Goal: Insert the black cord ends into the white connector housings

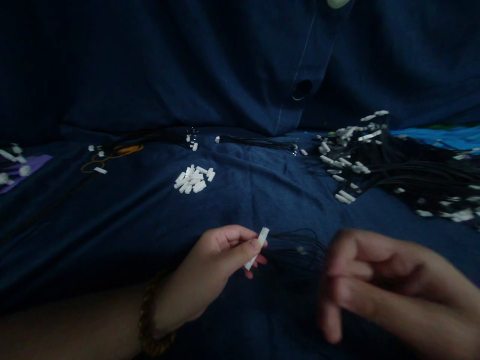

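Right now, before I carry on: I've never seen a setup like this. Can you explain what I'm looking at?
There is no machine here: you see a person's two bare hands, from a camera on their head looking forward and down. The left hand holds a narrow white piece, with thin black wires beside it. The right hand is blurred; I can't tell whether it holds anything. On the dark blue cloth lie a small white pile and, farther right, a large dark bundle with white ends.
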The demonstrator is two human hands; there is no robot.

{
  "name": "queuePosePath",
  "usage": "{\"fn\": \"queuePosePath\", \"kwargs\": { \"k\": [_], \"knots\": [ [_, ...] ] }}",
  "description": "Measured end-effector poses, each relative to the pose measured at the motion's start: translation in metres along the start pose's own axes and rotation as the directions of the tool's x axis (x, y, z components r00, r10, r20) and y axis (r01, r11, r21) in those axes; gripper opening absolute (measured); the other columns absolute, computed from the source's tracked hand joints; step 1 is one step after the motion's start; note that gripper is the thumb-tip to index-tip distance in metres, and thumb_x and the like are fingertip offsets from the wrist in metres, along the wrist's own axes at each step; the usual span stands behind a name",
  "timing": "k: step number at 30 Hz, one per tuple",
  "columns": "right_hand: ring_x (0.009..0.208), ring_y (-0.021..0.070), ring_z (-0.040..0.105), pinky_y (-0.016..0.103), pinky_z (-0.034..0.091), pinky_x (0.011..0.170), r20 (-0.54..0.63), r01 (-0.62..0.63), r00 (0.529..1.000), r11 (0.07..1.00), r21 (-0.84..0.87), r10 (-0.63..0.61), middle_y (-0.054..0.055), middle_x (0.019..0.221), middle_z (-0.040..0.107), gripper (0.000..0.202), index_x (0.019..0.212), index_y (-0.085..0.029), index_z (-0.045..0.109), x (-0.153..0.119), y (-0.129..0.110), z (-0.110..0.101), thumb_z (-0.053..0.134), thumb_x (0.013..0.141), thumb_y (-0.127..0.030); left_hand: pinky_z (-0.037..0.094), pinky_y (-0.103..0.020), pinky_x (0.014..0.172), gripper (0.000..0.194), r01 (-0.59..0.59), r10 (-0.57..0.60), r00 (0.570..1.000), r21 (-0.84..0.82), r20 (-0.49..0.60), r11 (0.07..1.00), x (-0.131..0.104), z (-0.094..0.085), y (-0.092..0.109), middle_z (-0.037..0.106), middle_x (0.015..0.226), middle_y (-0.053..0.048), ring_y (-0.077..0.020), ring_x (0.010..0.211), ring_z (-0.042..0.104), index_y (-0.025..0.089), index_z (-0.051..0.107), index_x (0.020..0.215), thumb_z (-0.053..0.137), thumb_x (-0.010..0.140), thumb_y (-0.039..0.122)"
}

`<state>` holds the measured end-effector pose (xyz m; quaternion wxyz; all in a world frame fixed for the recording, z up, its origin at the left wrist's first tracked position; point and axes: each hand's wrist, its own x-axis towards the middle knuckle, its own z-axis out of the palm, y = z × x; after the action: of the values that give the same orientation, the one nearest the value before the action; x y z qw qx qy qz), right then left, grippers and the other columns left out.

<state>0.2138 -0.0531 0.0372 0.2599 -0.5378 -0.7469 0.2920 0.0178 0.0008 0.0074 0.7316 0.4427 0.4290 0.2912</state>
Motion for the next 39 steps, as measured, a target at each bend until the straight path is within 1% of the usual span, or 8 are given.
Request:
{"fn": "queuePosePath", "kwargs": {
  "k": [1,2,4,7,10,23,33,39],
  "knots": [
    [0.05,0.0075,0.058,0.013,0.044,0.046,0.159,-0.075,0.986,0.981,0.179,0.046,0.0,0.058,0.061,0.023,0.075,-0.017,0.051,0.005,-0.007,0.007,0.039,0.089,-0.031,0.039,-0.022,0.057,0.016,0.007,-0.006,1.0,-0.019,0.023,1.0,0.0,-0.001,0.0,0.061,0.071,-0.003,-0.0122,0.066,0.053,0.013,0.063,0.082,0.058,0.076,0.027],
    [0.053,0.0073,0.058,0.013,0.044,0.049,0.17,-0.109,0.983,0.967,0.232,0.07,-0.001,0.06,0.061,0.02,0.076,-0.017,0.052,0.01,-0.012,0.011,0.04,0.088,-0.028,0.038,-0.022,0.057,0.016,0.015,-0.014,0.999,-0.034,0.046,0.999,0.0,-0.001,0.0,0.061,0.07,-0.003,-0.012,0.066,0.053,0.013,0.064,0.081,0.058,0.076,0.026],
    [0.056,0.0077,0.058,0.014,0.042,0.048,0.205,-0.147,0.973,0.965,0.218,0.102,-0.001,0.062,0.061,0.016,0.078,-0.018,0.053,0.013,-0.014,0.014,0.043,0.086,-0.026,0.038,-0.022,0.057,0.014,0.032,-0.028,0.997,-0.049,0.077,0.998,0.001,-0.003,0.0,0.061,0.069,-0.002,-0.0114,0.065,0.053,0.013,0.065,0.078,0.058,0.076,0.026],
    [0.052,0.0076,0.053,0.015,0.038,0.045,0.213,-0.134,0.971,0.986,0.103,0.11,-0.003,0.058,0.057,0.018,0.075,-0.019,0.053,0.012,-0.008,0.011,0.042,0.086,-0.027,0.038,-0.021,0.056,0.013,0.055,-0.049,0.994,-0.061,0.095,0.997,0.002,-0.004,0.0,0.061,0.066,-0.002,-0.0105,0.062,0.052,0.013,0.064,0.073,0.058,0.076,0.024],
    [0.049,0.0071,0.05,0.016,0.035,0.042,0.234,-0.123,0.967,0.991,0.061,0.105,-0.004,0.054,0.054,0.018,0.074,-0.02,0.053,0.011,-0.001,0.01,0.042,0.085,-0.026,0.039,-0.019,0.057,0.013,0.077,-0.069,0.992,-0.072,0.108,0.994,0.003,-0.005,0.0,0.061,0.067,-0.001,-0.0094,0.063,0.053,0.014,0.065,0.075,0.058,0.076,0.025],
    [0.047,0.0076,0.048,0.016,0.033,0.04,0.286,-0.197,0.945,0.973,0.118,0.157,-0.003,0.052,0.051,0.022,0.074,-0.019,0.053,0.011,0.001,0.014,0.039,0.087,-0.03,0.04,-0.017,0.057,0.011,0.062,-0.055,0.992,-0.059,0.112,0.996,0.003,-0.006,-0.003,0.063,0.068,0.001,-0.0072,0.063,0.053,0.016,0.065,0.076,0.059,0.077,0.025],
    [0.044,0.0073,0.044,0.016,0.031,0.038,0.284,-0.195,0.945,0.977,0.083,0.165,-0.003,0.05,0.05,0.021,0.071,-0.019,0.052,0.012,-0.002,0.013,0.039,0.086,-0.027,0.04,-0.016,0.057,0.013,0.049,-0.048,0.994,-0.012,0.098,0.999,0.003,-0.005,-0.003,0.062,0.068,0.002,-0.0067,0.063,0.053,0.016,0.065,0.08,0.059,0.077,0.027],
    [0.044,0.0071,0.047,0.016,0.032,0.039,0.267,-0.186,0.949,0.981,0.05,0.167,-0.004,0.051,0.053,0.019,0.071,-0.019,0.053,0.012,-0.001,0.016,0.04,0.084,-0.024,0.042,-0.016,0.056,0.015,0.026,-0.029,0.996,0.035,0.08,0.999,0.001,-0.005,-0.006,0.063,0.07,0.002,-0.0075,0.065,0.056,0.017,0.065,0.081,0.06,0.076,0.031]
  ]
}}
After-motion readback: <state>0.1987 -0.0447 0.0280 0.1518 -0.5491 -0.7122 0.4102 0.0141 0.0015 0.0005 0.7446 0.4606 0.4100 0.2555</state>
